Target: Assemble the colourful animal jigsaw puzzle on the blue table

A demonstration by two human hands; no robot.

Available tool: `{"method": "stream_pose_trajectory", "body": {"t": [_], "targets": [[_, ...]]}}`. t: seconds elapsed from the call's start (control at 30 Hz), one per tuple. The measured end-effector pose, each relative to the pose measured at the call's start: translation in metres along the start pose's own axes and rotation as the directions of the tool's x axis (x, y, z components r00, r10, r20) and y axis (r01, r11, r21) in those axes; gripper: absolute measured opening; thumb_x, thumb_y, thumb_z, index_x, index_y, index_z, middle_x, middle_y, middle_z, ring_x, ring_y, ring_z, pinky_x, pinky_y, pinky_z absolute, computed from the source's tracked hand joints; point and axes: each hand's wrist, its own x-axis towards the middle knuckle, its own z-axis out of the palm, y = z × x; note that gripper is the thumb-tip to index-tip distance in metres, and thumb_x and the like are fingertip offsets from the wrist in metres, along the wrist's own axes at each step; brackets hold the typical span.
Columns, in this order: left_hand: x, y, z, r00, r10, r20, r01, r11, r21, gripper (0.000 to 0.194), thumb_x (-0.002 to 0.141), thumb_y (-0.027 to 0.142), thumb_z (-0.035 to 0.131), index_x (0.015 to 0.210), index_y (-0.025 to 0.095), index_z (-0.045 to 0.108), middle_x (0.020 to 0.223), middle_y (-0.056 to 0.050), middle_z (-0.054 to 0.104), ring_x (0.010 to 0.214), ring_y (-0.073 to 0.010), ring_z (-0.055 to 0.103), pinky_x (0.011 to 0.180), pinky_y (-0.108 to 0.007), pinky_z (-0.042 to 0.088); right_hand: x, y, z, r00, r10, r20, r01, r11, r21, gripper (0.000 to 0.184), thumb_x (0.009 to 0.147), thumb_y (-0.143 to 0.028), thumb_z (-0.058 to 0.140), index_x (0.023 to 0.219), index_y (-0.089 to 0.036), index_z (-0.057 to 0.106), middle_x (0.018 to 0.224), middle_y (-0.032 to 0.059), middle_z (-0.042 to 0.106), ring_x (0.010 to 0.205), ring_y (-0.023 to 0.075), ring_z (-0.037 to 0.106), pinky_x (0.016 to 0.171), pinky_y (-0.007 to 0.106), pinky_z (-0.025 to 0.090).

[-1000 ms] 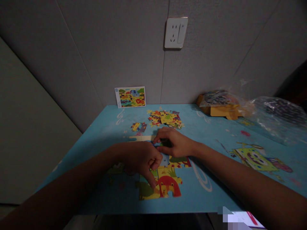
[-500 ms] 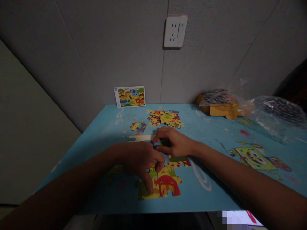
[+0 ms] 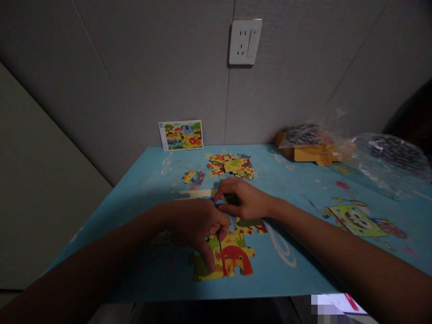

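A partly joined jigsaw puzzle [image 3: 236, 261] lies on the table under both hands, with a red-maned lion at its near end. My left hand [image 3: 199, 222] rests over the puzzle's left part, thumb pressed on a yellow-green piece beside the lion and the other fingers curled onto the pieces above. Just right of it, my right hand [image 3: 245, 196] has bent fingers and thumb set on the blue part of the puzzle, holding it. The hands cover much of the puzzle's middle.
Loose puzzle pieces [image 3: 232, 165] form a heap behind the hands, with a smaller pile [image 3: 193, 177] to its left. A picture card [image 3: 182, 135] leans on the wall below a socket [image 3: 245, 42]. At the right back are a yellow box [image 3: 313, 154] and clear plastic bags [image 3: 388, 157].
Both hands keep nearly the same pose on the puzzle. The whole view has shifted very slightly.
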Motion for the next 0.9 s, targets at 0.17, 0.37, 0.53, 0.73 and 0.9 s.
{"method": "stream_pose_trajectory", "body": {"t": [0.17,0.37,0.53,0.73,0.9], "targets": [[0.0,-0.001,0.0,1.0,0.01,0.0,-0.01,1.0,0.011,0.041,0.055,0.033,0.089,0.082,0.02,0.061,0.052,0.013,0.045,0.048,-0.0067,0.047,0.051,-0.019,0.031,-0.001,-0.002,-0.001,1.0,0.011,0.005,-0.011,1.0,-0.003,0.016,0.077,-0.025,0.064,0.091,-0.017,0.068,0.087,0.0041,0.064,0.081,0.0176,0.056,0.079,0.034,0.043],[0.001,-0.007,0.003,0.998,0.052,-0.023,-0.052,0.999,0.004,0.044,0.057,0.043,0.087,0.082,0.02,0.059,0.054,0.012,0.046,0.048,-0.0072,0.046,0.05,-0.02,0.029,0.0,0.001,-0.001,0.999,0.007,-0.032,-0.009,0.998,-0.064,0.017,0.08,-0.025,0.064,0.093,-0.016,0.069,0.088,0.0061,0.065,0.086,0.0196,0.056,0.084,0.036,0.043],[0.001,-0.009,0.005,0.996,0.086,-0.039,-0.084,0.996,0.035,0.046,0.057,0.047,0.086,0.083,0.02,0.059,0.055,0.011,0.047,0.048,-0.007,0.045,0.051,-0.021,0.031,-0.001,0.016,-0.007,0.964,0.127,-0.232,-0.194,0.937,-0.292,0.02,0.081,-0.024,0.062,0.096,-0.017,0.071,0.105,0.0114,0.066,0.107,0.0287,0.05,0.097,0.047,0.035],[0.0,-0.001,0.005,0.988,0.139,-0.067,-0.123,0.973,0.197,0.053,0.054,0.056,0.085,0.083,0.021,0.058,0.061,0.007,0.054,0.053,-0.0102,0.049,0.054,-0.022,0.032,-0.004,0.026,-0.011,0.908,0.283,-0.308,-0.386,0.851,-0.357,0.027,0.081,-0.029,0.06,0.103,-0.021,0.073,0.13,0.0125,0.058,0.128,0.036,0.035,0.1,0.056,0.032],[-0.002,0.009,0.012,0.979,0.173,-0.105,-0.113,0.898,0.426,0.07,0.046,0.074,0.078,0.088,0.02,0.06,0.063,0.001,0.061,0.051,-0.0161,0.051,0.05,-0.026,0.032,-0.003,0.018,-0.007,0.941,0.254,-0.223,-0.319,0.885,-0.338,0.042,0.077,-0.042,0.067,0.115,-0.023,0.069,0.134,0.0117,0.054,0.131,0.0367,0.033,0.105,0.058,0.027]]}}
